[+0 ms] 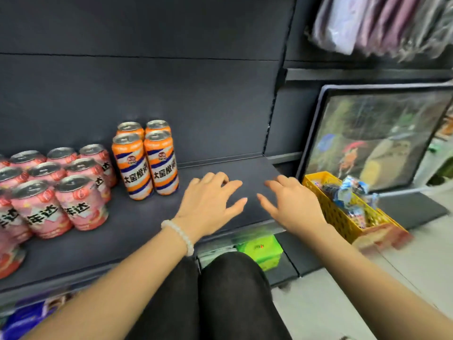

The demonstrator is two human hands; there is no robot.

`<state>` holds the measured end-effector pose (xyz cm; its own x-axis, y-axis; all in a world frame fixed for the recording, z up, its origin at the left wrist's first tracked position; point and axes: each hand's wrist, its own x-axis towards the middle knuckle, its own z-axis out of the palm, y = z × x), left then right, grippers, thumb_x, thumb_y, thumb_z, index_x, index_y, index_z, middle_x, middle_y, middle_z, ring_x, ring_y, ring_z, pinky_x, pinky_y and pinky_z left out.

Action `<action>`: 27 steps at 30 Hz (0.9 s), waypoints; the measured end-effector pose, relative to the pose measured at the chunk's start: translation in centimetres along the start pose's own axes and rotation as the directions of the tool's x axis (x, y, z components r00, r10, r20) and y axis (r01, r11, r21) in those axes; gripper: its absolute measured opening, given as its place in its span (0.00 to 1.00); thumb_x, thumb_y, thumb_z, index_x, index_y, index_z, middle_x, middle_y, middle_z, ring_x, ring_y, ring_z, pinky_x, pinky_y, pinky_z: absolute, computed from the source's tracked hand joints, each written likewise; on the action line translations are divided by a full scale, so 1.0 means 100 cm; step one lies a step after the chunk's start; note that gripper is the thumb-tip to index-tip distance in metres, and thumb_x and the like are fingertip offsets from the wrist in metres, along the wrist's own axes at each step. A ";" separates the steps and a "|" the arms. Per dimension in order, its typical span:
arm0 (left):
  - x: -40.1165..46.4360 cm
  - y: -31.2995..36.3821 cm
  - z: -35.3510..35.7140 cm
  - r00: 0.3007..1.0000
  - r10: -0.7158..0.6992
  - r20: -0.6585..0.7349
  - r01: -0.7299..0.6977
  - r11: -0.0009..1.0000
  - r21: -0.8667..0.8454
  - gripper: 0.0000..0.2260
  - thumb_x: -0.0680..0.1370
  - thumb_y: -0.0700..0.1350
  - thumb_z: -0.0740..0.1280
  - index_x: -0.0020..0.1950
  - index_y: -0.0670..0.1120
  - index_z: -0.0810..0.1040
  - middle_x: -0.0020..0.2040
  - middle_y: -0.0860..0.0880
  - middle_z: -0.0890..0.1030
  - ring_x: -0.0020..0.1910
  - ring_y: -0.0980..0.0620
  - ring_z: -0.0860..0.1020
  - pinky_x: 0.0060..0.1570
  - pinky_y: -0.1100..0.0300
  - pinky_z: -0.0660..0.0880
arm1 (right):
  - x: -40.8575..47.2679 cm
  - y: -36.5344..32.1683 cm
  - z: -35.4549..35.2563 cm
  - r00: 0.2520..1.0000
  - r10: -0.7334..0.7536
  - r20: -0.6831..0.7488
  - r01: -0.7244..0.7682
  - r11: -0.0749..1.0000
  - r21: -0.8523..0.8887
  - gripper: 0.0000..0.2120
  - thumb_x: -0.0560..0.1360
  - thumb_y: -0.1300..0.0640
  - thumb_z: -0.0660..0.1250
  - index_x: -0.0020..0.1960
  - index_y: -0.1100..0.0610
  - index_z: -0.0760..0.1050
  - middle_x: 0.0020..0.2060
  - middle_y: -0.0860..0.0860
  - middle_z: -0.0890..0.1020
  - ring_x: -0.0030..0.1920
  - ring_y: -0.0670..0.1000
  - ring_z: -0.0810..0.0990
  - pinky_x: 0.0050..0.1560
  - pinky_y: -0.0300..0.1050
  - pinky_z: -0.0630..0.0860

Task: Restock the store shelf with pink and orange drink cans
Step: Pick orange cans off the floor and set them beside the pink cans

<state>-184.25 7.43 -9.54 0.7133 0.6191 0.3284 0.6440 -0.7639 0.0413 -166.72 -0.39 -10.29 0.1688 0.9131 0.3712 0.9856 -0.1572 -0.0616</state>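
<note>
Several pink cans [44, 192] stand in rows at the left of the dark shelf [215, 165]. Right beside them several orange and white striped cans [147, 158] stand upright in a tight block. My left hand [210, 202], a pale bead bracelet on its wrist, hovers over the bare shelf just right of the orange cans, fingers spread and holding nothing. My right hand [291, 204] is next to it near the shelf's right end, fingers also apart and empty. The two hands are close but apart.
A yellow perforated basket [343, 217] of wrapped snacks sits right of my right hand. Behind it leans a framed picture [372, 141]. Green packs [262, 249] lie on the lower shelf. Bagged cloth items [380, 23] hang at top right. My dark-trousered knees are below.
</note>
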 end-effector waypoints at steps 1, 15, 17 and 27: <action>0.002 0.017 0.008 0.999 0.026 0.028 -0.026 1.000 -0.003 0.34 0.71 0.65 0.41 0.67 0.54 0.73 0.58 0.50 0.76 0.57 0.47 0.74 0.50 0.53 0.68 | -0.016 0.015 0.001 0.999 0.044 0.009 -0.044 0.999 -0.003 0.20 0.76 0.44 0.62 0.58 0.58 0.78 0.48 0.55 0.80 0.50 0.60 0.78 0.43 0.52 0.77; 0.017 0.258 0.128 0.884 0.367 0.288 -0.339 0.930 -0.144 0.23 0.78 0.62 0.53 0.69 0.53 0.68 0.60 0.47 0.72 0.61 0.45 0.69 0.53 0.51 0.67 | -0.226 0.180 0.029 0.764 0.623 0.167 -0.621 0.780 -0.070 0.22 0.77 0.43 0.59 0.67 0.52 0.71 0.63 0.50 0.75 0.64 0.53 0.70 0.56 0.48 0.72; 0.012 0.274 0.147 0.869 0.383 0.313 -0.348 0.923 -0.164 0.23 0.78 0.62 0.53 0.70 0.53 0.67 0.61 0.46 0.72 0.61 0.45 0.69 0.53 0.50 0.67 | -0.244 0.188 0.036 0.726 0.660 0.192 -0.662 0.747 -0.067 0.23 0.77 0.42 0.58 0.68 0.51 0.70 0.65 0.49 0.74 0.65 0.52 0.69 0.57 0.47 0.71; -0.055 0.305 0.277 0.693 0.311 0.651 -0.256 0.950 -0.181 0.24 0.76 0.64 0.56 0.69 0.56 0.67 0.61 0.48 0.72 0.61 0.46 0.70 0.55 0.50 0.67 | -0.339 0.194 0.127 0.456 0.668 0.589 -0.806 0.591 -0.046 0.28 0.75 0.43 0.62 0.71 0.52 0.64 0.68 0.50 0.69 0.65 0.54 0.70 0.57 0.48 0.73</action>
<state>-160.87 -14.29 -36.21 0.8742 0.3101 -0.3737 0.3791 -0.9167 0.1261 -153.28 -29.62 -35.81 0.7362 0.5328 -0.4173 0.4462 -0.8457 -0.2927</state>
